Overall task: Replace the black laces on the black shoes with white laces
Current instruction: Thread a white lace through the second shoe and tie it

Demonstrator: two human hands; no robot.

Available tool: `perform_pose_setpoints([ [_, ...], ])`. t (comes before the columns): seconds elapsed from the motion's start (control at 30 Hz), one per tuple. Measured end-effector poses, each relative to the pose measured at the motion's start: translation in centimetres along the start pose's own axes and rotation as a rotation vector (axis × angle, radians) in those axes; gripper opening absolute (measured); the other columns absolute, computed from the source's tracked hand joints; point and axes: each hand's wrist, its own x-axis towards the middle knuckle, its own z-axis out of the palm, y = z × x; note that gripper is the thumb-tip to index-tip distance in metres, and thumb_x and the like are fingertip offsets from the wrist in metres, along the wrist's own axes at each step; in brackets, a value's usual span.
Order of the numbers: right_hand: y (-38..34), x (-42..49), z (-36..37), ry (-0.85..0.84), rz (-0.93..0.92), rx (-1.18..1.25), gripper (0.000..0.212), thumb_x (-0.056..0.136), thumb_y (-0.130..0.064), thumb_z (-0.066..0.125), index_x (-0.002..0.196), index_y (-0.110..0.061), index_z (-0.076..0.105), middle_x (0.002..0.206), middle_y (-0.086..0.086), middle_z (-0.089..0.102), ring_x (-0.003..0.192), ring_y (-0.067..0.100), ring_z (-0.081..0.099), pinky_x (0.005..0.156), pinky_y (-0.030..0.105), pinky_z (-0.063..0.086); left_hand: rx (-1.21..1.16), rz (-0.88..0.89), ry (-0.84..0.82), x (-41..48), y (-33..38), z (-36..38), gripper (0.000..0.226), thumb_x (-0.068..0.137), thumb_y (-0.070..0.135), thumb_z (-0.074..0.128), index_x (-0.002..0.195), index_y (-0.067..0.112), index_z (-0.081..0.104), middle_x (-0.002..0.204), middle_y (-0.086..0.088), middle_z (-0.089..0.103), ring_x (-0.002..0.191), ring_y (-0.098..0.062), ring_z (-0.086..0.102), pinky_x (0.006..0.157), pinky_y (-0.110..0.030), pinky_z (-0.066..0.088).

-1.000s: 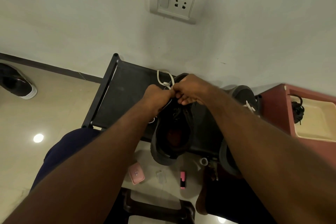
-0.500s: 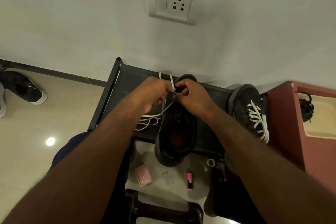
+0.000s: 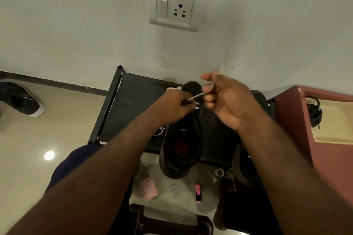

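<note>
change: half a second ago we had both hands bunched together at the far eyelets; now the right hand [image 3: 229,101] has swung up and to the right, away from the shoe [image 3: 181,145], drawing the lace [image 3: 196,96] out after it
right hand: pinching the lace near its tip between thumb and forefinger, the other fingers loosely spread; the tip pokes up past them toward the wall
left hand [image 3: 175,105]: has stayed on the far end of the shoe, fingers curled, pinching the lace where it leaves the eyelets
lace: a short white run stretched between our two hands; the slack heap that lay on the rack [image 3: 133,101] left of the shoe has shrunk to one small loop showing beside our left forearm
shoe: on the rack, toe toward the wall, heel overhanging the near edge, opening facing us
second shoe [image 3: 260,99]: right of the first, now mostly behind our right arm, so we cannot check its lacing
black laces [image 3: 314,112]: bundled in the tray [image 3: 336,120] at far right, well apart from the shoes
meaning: we judge that one pass through a far eyelet is being pulled snug; the rows nearer us look still unlaced
risk: draw too much through and the two ends will come out uneven
</note>
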Motion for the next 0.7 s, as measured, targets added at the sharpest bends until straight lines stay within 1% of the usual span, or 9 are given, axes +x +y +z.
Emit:
perform_pose_setpoints([
  [0.07,-0.7,0.1,-2.2,0.122,-0.079,-0.015,0.031,0.106,-0.033,0.043,0.110,-0.012,0.065,0.058,-0.005,0.049,0.046,0.006,0.039,0.042,0.021,0.033,0.102,-0.036,0.133,0.3,-0.5,0.3,0.017,0.095,0.020,0.061,0.101,0.010,0.073,0.087,-0.004,0.070,0.076,-0.015,0.063,0.070,-0.029,0.051],
  [0.17,-0.5,-0.5,-5.4,0.279,-0.123,-0.371,0.028,0.106,-0.031,0.043,0.119,-0.022,0.067,0.059,-0.004,0.052,0.048,0.008,0.041,0.045,0.023,0.035,0.009,-0.025,0.276,-0.1,-0.2,-0.6,0.016,0.095,0.019,0.063,0.100,0.014,0.076,0.079,-0.002,0.072,0.067,-0.009,0.064,0.064,-0.020,0.048],
  [0.23,0.3,-1.0,-5.7,0.164,-0.114,-0.599,0.026,0.105,-0.029,0.046,0.116,-0.026,0.069,0.063,-0.001,0.060,0.052,0.011,0.052,0.052,0.026,0.044,-0.029,0.056,0.323,-0.6,1.0,-1.2,0.016,0.094,0.016,0.063,0.099,0.012,0.077,0.075,-0.004,0.072,0.064,-0.010,0.063,0.064,-0.022,0.049],
  [0.3,1.0,-1.7,-4.4,-0.006,-0.143,-0.775,0.023,0.104,-0.033,0.048,0.100,-0.028,0.070,0.070,0.001,0.067,0.061,0.013,0.061,0.063,0.030,0.051,-0.104,0.175,0.372,-1.1,3.0,-1.6,0.015,0.093,0.011,0.063,0.097,0.010,0.078,0.076,-0.004,0.073,0.068,-0.010,0.065,0.065,-0.022,0.051],
  [0.4,1.2,-2.3,-1.9,-0.167,-0.274,-0.918,0.030,0.104,-0.031,0.047,0.079,-0.027,0.063,0.069,0.008,0.065,0.061,0.018,0.060,0.063,0.030,0.049,-0.279,0.266,0.451,-1.7,5.5,-1.6,0.016,0.093,0.007,0.062,0.102,0.008,0.076,0.087,-0.003,0.075,0.079,-0.012,0.072,0.072,-0.019,0.057],
  [0.47,1.3,-2.3,-1.1,-0.247,-0.320,-0.866,0.028,0.104,-0.029,0.048,0.081,-0.024,0.064,0.069,0.018,0.060,0.060,0.024,0.055,0.061,0.032,0.047,-0.366,0.264,0.482,-1.7,6.0,-1.5,0.017,0.094,0.008,0.062,0.106,0.009,0.074,0.090,-0.001,0.075,0.080,-0.010,0.072,0.071,-0.020,0.058],
  [0.53,1.5,-1.9,-1.3,-0.221,-0.355,-0.777,0.029,0.105,-0.026,0.047,0.087,-0.014,0.066,0.069,0.019,0.060,0.062,0.023,0.055,0.062,0.030,0.047,-0.329,0.231,0.478,-1.5,5.1,-1.4,0.014,0.094,0.011,0.062,0.101,0.011,0.075,0.082,-0.002,0.074,0.071,-0.011,0.071,0.064,-0.020,0.056],
  [0.63,1.4,-1.0,-2.1,-0.068,-0.389,-0.353,0.028,0.104,-0.023,0.047,0.084,-0.017,0.066,0.075,0.005,0.066,0.080,0.019,0.063,0.075,0.030,0.051,0.041,0.061,0.333,-0.4,2.2,-1.1,0.013,0.093,0.019,0.063,0.085,0.015,0.072,0.063,0.008,0.062,0.055,-0.007,0.058,0.054,-0.021,0.040],
  [0.7,0.6,0.1,-3.7,-0.004,-0.393,-0.007,0.023,0.101,-0.025,0.049,0.085,-0.017,0.062,0.082,0.001,0.070,0.101,0.025,0.067,0.088,0.036,0.052,0.141,-0.055,0.166,0.1,0.5,-1.0,0.012,0.093,0.021,0.063,0.087,0.018,0.073,0.065,0.010,0.061,0.057,-0.005,0.056,0.052,-0.017,0.038],
])
